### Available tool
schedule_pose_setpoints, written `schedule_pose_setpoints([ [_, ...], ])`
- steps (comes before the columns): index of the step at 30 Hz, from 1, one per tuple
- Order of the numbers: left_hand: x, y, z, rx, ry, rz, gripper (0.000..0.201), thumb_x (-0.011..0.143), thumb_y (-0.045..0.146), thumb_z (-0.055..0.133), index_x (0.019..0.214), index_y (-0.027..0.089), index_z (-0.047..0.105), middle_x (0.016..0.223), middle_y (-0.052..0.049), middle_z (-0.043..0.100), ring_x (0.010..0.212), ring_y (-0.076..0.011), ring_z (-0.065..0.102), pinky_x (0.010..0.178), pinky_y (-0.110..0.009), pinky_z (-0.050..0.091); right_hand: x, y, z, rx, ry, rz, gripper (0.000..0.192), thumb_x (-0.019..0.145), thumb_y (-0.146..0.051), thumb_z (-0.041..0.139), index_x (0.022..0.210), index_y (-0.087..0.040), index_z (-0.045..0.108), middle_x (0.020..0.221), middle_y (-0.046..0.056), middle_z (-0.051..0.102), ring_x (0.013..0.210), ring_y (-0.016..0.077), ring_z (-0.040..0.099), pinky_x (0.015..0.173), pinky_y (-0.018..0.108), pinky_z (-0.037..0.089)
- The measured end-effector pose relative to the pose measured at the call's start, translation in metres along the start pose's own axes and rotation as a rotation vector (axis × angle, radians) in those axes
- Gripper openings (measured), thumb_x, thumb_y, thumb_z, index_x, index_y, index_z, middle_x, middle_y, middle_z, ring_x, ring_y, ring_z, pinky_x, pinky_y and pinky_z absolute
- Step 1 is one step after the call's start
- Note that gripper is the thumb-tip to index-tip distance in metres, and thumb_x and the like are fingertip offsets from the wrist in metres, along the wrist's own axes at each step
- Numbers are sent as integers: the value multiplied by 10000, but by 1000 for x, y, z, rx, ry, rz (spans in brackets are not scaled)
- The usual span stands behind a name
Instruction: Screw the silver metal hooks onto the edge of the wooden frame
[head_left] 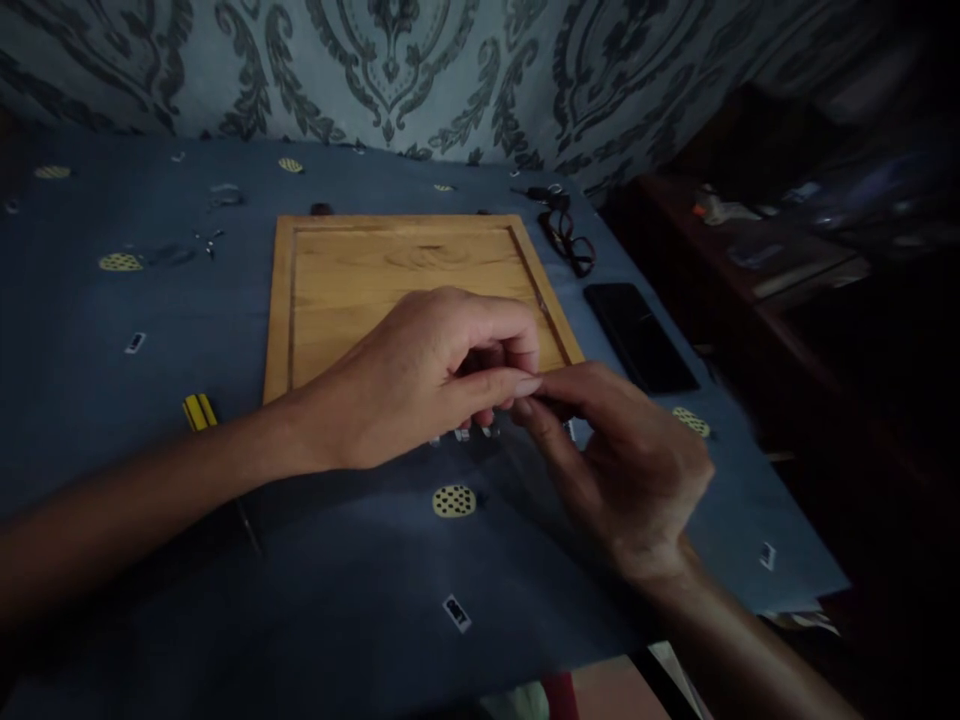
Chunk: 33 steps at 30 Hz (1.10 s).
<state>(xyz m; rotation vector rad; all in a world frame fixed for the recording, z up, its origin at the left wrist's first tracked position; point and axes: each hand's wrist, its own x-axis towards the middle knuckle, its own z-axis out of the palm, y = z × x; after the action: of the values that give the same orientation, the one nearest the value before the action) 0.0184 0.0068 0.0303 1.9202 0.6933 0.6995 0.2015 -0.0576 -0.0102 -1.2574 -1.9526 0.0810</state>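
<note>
My left hand [450,375] is closed above the near edge of a framed wooden panel [405,265], thumb against curled fingers. Its fingertips meet those of my right hand [626,455], which is pinched shut from the right. Whatever sits between the fingertips is too small or too covered to make out. Below the hands, a few small shiny bits [463,434] show on the blue cloth, partly hidden. Under my left forearm lies a screwdriver with a yellow and black handle [199,411]; the arm covers its middle.
Right of the panel are a black phone [641,337], dark-framed glasses [568,243] and keys [546,194]. Small metal pieces [210,242] lie to the left on the patterned cloth [337,610]. A patterned wall covering [442,80] rises behind; a dark cluttered surface [780,260] stands at the right.
</note>
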Motion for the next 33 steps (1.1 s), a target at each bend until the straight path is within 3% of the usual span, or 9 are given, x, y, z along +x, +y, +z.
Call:
schedule_pose_setpoints([
  [11, 1, -2, 3, 384, 76, 259, 137, 881, 76, 625, 764, 125, 677, 723, 19, 678, 660, -44, 587, 625, -164, 428, 0, 4, 4, 26, 21, -18, 90, 930, -171, 631, 872, -234, 661, 720, -4, 692, 600, 137, 628, 569, 271, 495],
  [19, 6, -1, 0, 397, -14, 149, 157, 830, 27, 591, 768, 142, 677, 695, 43, 655, 613, -41, 554, 572, -175, 377, -4, 8, 8, 7, 13, -38, 86, 918, -171, 649, 889, -237, 696, 761, 8, 734, 639, 152, 672, 593, 276, 522],
  [26, 21, -3, -7, 388, 16, 44, 179, 804, 43, 569, 745, 153, 696, 666, 66, 637, 630, -56, 592, 605, -175, 399, -24, 14, 9, 55, 16, 184, 46, 924, -233, 658, 949, -219, 694, 772, -7, 709, 605, 125, 617, 584, 264, 515],
  [33, 32, -27, 0, 359, -157, 77, 163, 737, 23, 546, 694, 135, 658, 615, 46, 599, 564, -39, 480, 574, -211, 335, -38, 13, 11, 99, -163, 369, 107, 895, -310, 679, 860, -210, 659, 693, -15, 641, 559, 120, 575, 524, 254, 481],
])
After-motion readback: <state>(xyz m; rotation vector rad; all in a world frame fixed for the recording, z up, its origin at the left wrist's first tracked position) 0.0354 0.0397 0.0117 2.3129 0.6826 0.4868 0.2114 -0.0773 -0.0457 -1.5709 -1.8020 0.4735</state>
